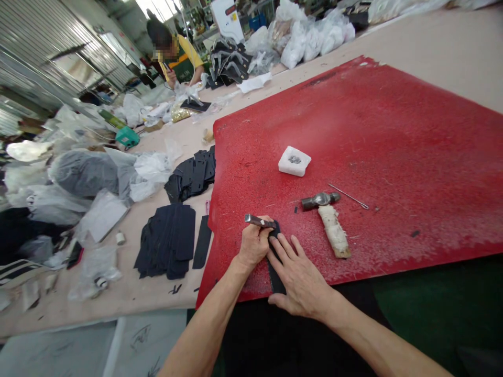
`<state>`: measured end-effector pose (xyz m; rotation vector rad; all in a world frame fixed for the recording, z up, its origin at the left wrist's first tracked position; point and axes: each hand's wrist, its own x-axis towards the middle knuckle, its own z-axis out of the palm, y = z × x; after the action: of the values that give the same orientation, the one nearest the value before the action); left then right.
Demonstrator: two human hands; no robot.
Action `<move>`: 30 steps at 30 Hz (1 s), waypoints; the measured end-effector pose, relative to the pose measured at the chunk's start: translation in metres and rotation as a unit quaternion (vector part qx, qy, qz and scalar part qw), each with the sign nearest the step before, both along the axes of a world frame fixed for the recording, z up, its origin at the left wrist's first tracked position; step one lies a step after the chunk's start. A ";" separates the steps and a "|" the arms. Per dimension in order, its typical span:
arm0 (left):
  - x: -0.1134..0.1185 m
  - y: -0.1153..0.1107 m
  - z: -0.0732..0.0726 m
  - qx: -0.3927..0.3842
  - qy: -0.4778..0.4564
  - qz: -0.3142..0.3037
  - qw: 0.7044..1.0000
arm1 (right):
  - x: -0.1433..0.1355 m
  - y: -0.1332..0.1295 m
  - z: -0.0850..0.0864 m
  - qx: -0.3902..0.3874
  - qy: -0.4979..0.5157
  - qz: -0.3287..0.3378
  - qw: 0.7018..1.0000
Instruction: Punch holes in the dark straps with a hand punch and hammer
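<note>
My left hand is closed around a metal punch with a dark shaft, its blunt end pointing up and left. The punch's tip meets a narrow black strip lying on the red mat, or close to it; the exact contact is hidden. My right hand lies flat with fingers stretched over the strip, pressing on it. To the right rests a ball-peen hammer, its handle wrapped in pale tape. Beyond the hammer head is a thin metal rod with a looped end.
A white block with a dark mark sits on the red mat. Left of the mat are stacked dark pieces and a looser pile. Plastic bags crowd the far left. A person in yellow sleeves works across the table.
</note>
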<state>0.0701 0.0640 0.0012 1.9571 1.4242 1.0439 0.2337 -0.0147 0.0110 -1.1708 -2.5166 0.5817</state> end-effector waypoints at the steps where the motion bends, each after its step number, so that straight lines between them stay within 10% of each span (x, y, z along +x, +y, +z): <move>1: 0.000 0.000 0.000 -0.002 0.000 -0.002 1.000 | 0.000 0.000 0.000 0.000 0.001 -0.002 1.000; 30: -0.006 -0.001 0.003 0.002 0.029 0.011 1.000 | 0.012 -0.022 -0.003 0.023 0.051 -0.042 0.998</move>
<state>0.0645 0.0627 0.0045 1.9937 1.4780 1.0072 0.2457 -0.0370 0.0076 -1.1927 -2.3708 0.5457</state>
